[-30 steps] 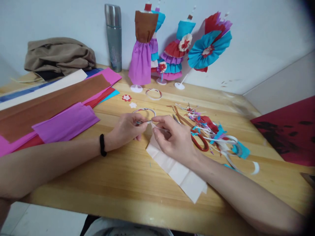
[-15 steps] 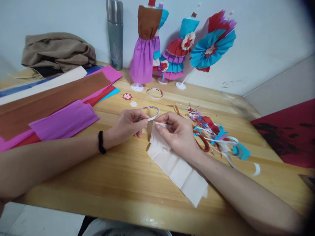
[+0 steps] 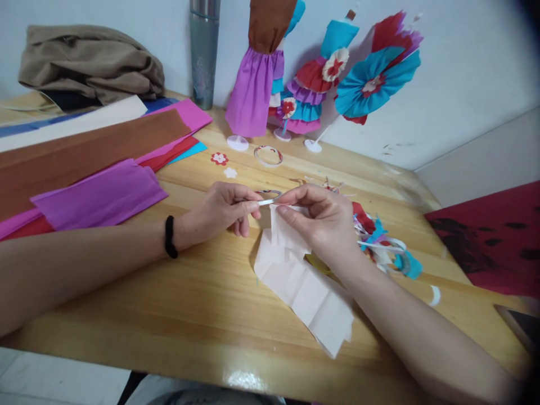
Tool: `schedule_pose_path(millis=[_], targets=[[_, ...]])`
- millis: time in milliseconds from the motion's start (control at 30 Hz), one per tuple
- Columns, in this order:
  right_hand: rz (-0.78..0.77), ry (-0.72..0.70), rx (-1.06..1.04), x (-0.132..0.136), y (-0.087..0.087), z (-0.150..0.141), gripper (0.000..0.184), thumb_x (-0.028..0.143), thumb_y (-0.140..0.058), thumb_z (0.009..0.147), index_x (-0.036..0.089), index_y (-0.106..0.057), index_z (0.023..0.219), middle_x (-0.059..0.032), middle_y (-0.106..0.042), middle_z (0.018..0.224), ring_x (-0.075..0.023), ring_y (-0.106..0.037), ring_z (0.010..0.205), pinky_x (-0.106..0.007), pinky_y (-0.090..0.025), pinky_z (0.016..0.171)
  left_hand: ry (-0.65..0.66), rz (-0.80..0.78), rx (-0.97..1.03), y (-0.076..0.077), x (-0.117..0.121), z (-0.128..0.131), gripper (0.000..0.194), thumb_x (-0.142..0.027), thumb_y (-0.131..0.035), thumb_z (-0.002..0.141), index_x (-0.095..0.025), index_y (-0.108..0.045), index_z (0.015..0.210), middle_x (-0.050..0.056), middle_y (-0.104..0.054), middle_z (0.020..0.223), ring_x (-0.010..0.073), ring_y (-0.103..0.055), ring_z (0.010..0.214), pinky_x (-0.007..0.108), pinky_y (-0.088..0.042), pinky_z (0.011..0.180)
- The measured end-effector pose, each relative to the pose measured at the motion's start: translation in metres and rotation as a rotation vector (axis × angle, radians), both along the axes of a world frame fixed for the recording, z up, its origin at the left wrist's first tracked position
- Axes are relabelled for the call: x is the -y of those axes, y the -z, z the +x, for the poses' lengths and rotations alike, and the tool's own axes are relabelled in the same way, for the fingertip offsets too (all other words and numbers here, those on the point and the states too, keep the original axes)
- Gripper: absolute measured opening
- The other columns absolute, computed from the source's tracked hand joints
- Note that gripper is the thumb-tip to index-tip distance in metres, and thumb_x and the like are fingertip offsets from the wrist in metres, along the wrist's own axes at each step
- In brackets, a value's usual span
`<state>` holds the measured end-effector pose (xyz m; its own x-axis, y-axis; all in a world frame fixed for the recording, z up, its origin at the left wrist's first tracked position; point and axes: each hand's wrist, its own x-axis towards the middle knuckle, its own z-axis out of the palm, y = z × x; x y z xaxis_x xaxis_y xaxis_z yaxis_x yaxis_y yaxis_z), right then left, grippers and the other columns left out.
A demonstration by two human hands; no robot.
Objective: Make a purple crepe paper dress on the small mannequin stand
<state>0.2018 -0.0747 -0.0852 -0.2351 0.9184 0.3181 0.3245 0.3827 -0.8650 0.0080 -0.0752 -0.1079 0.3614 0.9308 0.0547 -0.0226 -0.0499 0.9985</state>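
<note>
My left hand (image 3: 221, 209) pinches a thin white ring (image 3: 266, 202), which looks like a narrow roll of tape. Its far side curves up behind the fingertips. Close on the right, my right hand (image 3: 327, 222) grips the top edge of a pleated off-white strip of crepe paper (image 3: 310, 292) between thumb and fingers. The paper hangs down and spreads over the table toward me. Right fingertips meet the end of the white ring; whether they grip it too, I cannot tell. Just beyond lie a second thin ring (image 3: 268, 163), a red-and-white paper flower (image 3: 219, 159) and a small white flower (image 3: 230, 172).
Crepe paper sheets (image 3: 97, 152) cover the table's left side, with brown cloth (image 3: 93, 62) behind. A flask (image 3: 204, 62) and little stands with paper dresses (image 3: 253, 95) line the wall. Coloured scraps (image 3: 375, 230) lie beyond my right wrist; a dark-edged object (image 3: 517, 326) is at far right.
My right hand has risen slightly and come against the white ring, drawing the paper's top edge up. The red scissors handle seen earlier is now hidden behind it. The view has shifted.
</note>
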Motion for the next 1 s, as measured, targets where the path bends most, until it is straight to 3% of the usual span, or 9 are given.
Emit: schedule_pose_path(millis=[267, 467, 733, 1000], targets=[[-0.024, 0.019, 0.004, -0.002, 0.004, 0.002, 0.007, 0.023, -0.073, 0.074, 0.021, -0.071, 0.08, -0.0027, -0.073, 0.078, -0.0172, -0.065, 0.068, -0.03, -0.049, 0.063, 0.111, -0.069, 0.064, -0.002, -0.001, -0.001, 0.015, -0.026, -0.065, 0.085, -0.011, -0.067, 0.081, 0.004, -0.072, 0.064, 0.0134, -0.07, 0.054, 0.018, -0.052, 0.049], [-0.057, 0.029, -0.019, -0.005, 0.005, 0.002, 0.009, 0.026, -0.074, 0.073, 0.021, -0.071, 0.08, -0.0031, -0.073, 0.077, -0.0174, -0.065, 0.067, -0.031, -0.05, 0.062, 0.178, -0.117, 0.118, -0.005, 0.0, -0.002, 0.015, -0.026, -0.067, 0.082, -0.012, -0.068, 0.089, 0.005, -0.075, 0.083, 0.0131, -0.071, 0.061, 0.022, -0.057, 0.058], [-0.036, 0.012, -0.027, -0.005, 0.005, 0.001, 0.008, 0.026, -0.074, 0.072, 0.021, -0.069, 0.077, -0.0022, -0.072, 0.073, -0.017, -0.064, 0.065, -0.03, -0.05, 0.06, 0.108, -0.158, 0.137, -0.003, -0.002, -0.001, 0.013, -0.021, -0.063, 0.082, -0.015, -0.069, 0.091, 0.004, -0.073, 0.081, 0.0147, -0.072, 0.064, 0.024, -0.056, 0.061], [0.027, -0.048, 0.035, 0.003, 0.001, -0.002, 0.003, 0.021, -0.07, 0.076, 0.022, -0.068, 0.078, -0.0026, -0.073, 0.076, -0.0189, -0.068, 0.071, -0.033, -0.053, 0.065, 0.048, -0.165, 0.077, -0.008, 0.0, 0.003, 0.01, -0.018, -0.06, 0.081, -0.013, -0.067, 0.076, 0.004, -0.071, 0.074, 0.0147, -0.072, 0.064, 0.022, -0.056, 0.06]])
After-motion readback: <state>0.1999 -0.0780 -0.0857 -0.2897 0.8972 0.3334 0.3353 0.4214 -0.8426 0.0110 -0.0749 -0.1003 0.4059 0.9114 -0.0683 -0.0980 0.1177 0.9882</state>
